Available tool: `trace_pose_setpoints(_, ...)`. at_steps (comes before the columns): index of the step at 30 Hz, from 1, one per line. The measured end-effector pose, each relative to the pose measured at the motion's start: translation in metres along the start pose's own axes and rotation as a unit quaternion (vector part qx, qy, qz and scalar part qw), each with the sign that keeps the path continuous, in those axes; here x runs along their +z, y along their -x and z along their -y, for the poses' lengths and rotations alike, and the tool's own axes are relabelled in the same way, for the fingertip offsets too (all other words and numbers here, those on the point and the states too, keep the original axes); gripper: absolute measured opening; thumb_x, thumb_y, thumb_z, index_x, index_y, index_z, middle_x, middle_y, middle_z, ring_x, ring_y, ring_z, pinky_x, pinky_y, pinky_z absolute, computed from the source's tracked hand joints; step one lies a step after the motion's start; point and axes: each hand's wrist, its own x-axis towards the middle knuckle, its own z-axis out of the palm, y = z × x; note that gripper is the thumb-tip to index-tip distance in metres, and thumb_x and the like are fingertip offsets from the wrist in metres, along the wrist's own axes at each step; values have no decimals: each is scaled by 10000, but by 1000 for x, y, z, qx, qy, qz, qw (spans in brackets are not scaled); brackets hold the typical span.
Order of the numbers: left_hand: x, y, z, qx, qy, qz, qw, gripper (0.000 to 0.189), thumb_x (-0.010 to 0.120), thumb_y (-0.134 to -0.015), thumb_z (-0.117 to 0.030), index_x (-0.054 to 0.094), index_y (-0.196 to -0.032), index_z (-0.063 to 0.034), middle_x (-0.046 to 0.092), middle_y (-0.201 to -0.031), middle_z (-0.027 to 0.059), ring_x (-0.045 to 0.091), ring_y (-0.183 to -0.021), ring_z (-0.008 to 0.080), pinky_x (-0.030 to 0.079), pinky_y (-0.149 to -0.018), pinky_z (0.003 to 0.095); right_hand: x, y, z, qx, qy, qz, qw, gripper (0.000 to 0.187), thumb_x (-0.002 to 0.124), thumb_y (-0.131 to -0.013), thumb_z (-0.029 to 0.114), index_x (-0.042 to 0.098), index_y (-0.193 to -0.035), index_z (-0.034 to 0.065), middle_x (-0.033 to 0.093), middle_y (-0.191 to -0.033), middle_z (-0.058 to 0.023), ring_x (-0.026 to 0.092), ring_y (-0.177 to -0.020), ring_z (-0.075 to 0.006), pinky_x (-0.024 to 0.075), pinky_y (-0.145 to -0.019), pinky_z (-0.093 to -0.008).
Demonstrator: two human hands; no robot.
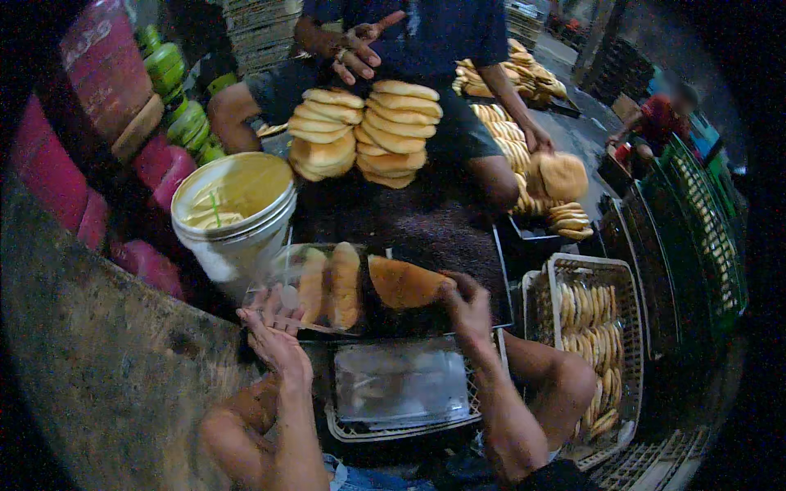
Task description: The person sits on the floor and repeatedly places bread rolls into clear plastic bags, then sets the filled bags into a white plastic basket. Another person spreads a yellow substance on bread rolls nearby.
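My left hand (277,344) grips the near left end of a clear plastic bag (288,297), and its fingers show through the film. Two long bread rolls (345,285) lie side by side in or on the bag; the film's blur hides which for the right one. In my right hand (470,307) is a flat brown piece of bread (405,282), pinched at its right end, just right of the rolls. Both hands are over the near edge of a dark tray (430,227). A stack of clear plastic bags (402,380) lies in a crate below.
A white bucket (264,215) of pale cream stands at left. Facing me, a person (405,37) holds bread (559,175) beyond two bread stacks (393,132). A bread-filled plastic crate (635,344) is at right. Another person (666,116) sits farther off.
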Motion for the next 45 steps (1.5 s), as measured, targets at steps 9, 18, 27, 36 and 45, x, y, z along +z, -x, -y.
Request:
trace_pose_setpoints(9, 67, 65, 0, -10, -73, 105, 992, 670, 344, -972, -564, 412, -1349, -15, 556, -1246, 159, 582, -1063, 266, 490, -862, 404, -153, 45, 103, 25, -172, -67, 982, 544, 645, -818, 65, 448, -1323, 21, 658, -896, -88, 622, -768, -130, 510, -695, -256)
trace_pose_setpoints(18, 88, 162, -4, -123, -90, 275, 949, 597, 505, -944, -407, 348, -1418, -80, 461, -1368, 95, 462, -1231, 269, 364, -1074, 396, -104, 81, 134, -3, -213, -11, 977, 579, 697, -849, 149, 384, -1319, 22, 557, -1237, -153, 570, -1116, -235, 469, -939, -342)
trace_pose_setpoints(27, 115, 180, 16, 159, -333, 446, 815, 760, 461, -929, -568, 244, -1455, -65, 590, -1199, 176, 560, -1134, 280, 430, -993, 393, -112, 121, 154, -402, 388, -100, 823, 603, 595, -796, 290, 421, -1350, 126, 409, -1392, -180, 367, -1322, -360, 165, -1099, -639)
trace_pose_setpoints(36, 101, 144, 26, -28, -663, 517, 541, 574, 619, -853, -524, 655, -999, 30, 667, -905, 207, 646, -864, 345, 493, -813, 421, -337, 264, 61, 520, 507, -204, 657, 630, 648, -780, 381, 451, -1186, -57, 647, -1009, -265, 642, -943, -398, 509, -843, -457)
trace_pose_setpoints(45, -16, 101, 96, 65, -746, 577, 326, 664, 696, -728, -608, 641, -830, 47, 656, -774, 243, 654, -726, 369, 494, -691, 461, -306, 365, -152, 613, 173, -277, 720, 1091, 531, -834, 640, 43, -1417, -143, 293, -1437, -327, 336, -1337, -407, 350, -1058, -425)
